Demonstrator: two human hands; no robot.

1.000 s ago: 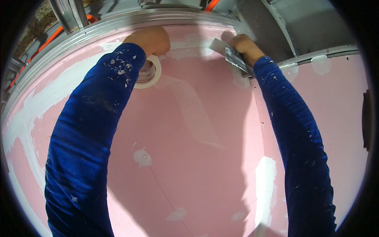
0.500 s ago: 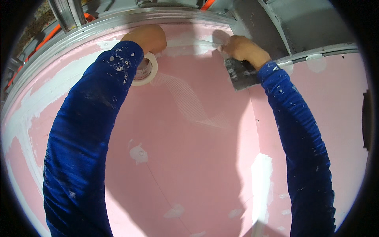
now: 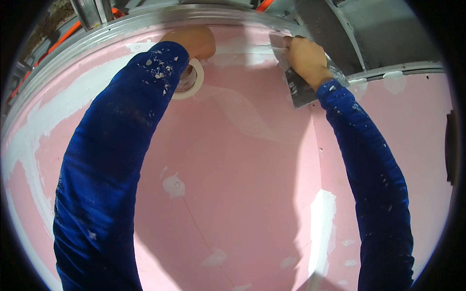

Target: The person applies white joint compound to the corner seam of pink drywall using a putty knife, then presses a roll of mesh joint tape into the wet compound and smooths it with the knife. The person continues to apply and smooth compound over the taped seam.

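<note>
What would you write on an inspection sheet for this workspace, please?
Surface: pink board with white patches.
Job's things: putty knife; white tape roll near the left hand; mesh strip below and right of the roll.
Clutter: nothing seen.
Grip: right hand holds the putty knife; left hand's fingers are hidden, its hold unclear.
Cables: orange line, cable or hose unclear.
Surroundings: metal track along the board's top edge; grey panels upper right.

Pink board (image 3: 233, 165) with white filler bands (image 3: 73, 116) and small patches (image 3: 174, 185)
</note>
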